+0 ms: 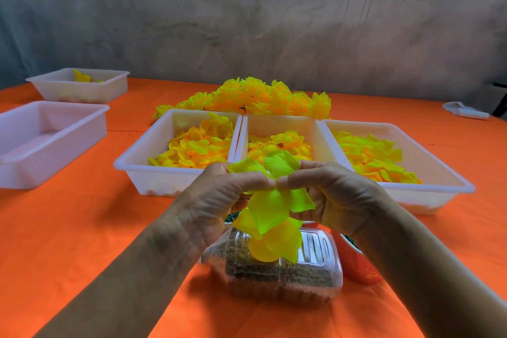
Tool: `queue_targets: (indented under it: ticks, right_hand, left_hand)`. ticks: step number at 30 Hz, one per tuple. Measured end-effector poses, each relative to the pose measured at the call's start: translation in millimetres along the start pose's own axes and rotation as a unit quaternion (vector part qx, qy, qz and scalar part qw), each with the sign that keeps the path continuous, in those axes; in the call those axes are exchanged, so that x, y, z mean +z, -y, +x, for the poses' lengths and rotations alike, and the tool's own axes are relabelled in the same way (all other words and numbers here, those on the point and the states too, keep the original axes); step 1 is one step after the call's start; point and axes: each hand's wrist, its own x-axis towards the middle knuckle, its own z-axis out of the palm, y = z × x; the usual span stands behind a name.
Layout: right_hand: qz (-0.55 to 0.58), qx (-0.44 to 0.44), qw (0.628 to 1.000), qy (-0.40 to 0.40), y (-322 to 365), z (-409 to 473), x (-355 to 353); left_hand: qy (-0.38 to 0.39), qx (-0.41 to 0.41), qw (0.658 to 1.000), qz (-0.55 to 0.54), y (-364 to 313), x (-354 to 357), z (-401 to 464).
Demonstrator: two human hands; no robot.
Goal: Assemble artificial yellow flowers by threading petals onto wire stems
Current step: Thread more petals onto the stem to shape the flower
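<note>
My left hand [219, 200] and my right hand [337, 195] meet at the middle of the view, thumbs tip to tip, both pinching a bunch of yellow-green petals [271, 211]. Some petals stick up above my fingers and more hang down below them. The wire stem is hidden among the petals and my fingers. Behind my hands stand three white trays of loose yellow petals: left [131, 170], middle [277, 121] and right [450, 181]. A heap of finished yellow flowers [263, 96] lies beyond the trays.
A clear plastic container [310, 269] with brown grains sits right under my hands, with an orange-red object [354, 258] at its right. Two more white trays stand at the left: a near one [41, 140] and a far one [79, 85]. An orange cloth [82, 228] covers the table. White fabric [466, 110] lies far right.
</note>
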Motion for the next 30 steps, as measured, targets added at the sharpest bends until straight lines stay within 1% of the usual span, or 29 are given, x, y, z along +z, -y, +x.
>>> queue_targets:
  ticks: [4, 8, 12, 16, 19, 22, 25, 30]
  right_hand:
    - [0.009, 0.0, 1.0, -0.01, -1.1, 0.1, -0.5]
    - [0.012, 0.014, 1.0, -0.018, -1.9, 1.0, -1.8]
    - [0.036, 0.022, 0.999, -0.014, -0.6, -0.4, 0.3]
    - [0.033, 0.039, 0.998, -0.046, -4.8, 3.6, 0.6]
    - [0.016, 0.035, 0.999, -0.031, -4.6, 0.1, 0.6]
    - [-0.01, 0.023, 0.999, -0.047, -3.3, -0.3, -1.5]
    - [-0.047, 0.01, 0.998, -0.046, -2.6, 1.5, -3.3]
    - [-0.087, -0.01, 0.995, -0.043, -4.7, 2.3, -3.2]
  left_hand:
    - [0.002, 0.0, 1.0, 0.007, 2.7, -2.1, 3.4]
    - [0.006, 0.02, 0.999, 0.027, 3.1, -3.0, 5.5]
    - [0.001, 0.026, 0.999, 0.041, 4.6, -5.0, 8.6]
    - [0.019, 0.015, 0.998, 0.064, 9.0, -6.5, 8.0]
    - [0.019, 0.006, 0.998, 0.064, 9.1, -7.7, 8.2]
    - [0.003, -0.002, 0.998, 0.069, 5.6, -8.0, 9.8]
    - [-0.015, 0.009, 0.997, 0.072, 5.6, -9.8, 11.8]
    - [-0.01, 0.023, 0.995, 0.097, 9.8, -12.1, 14.1]
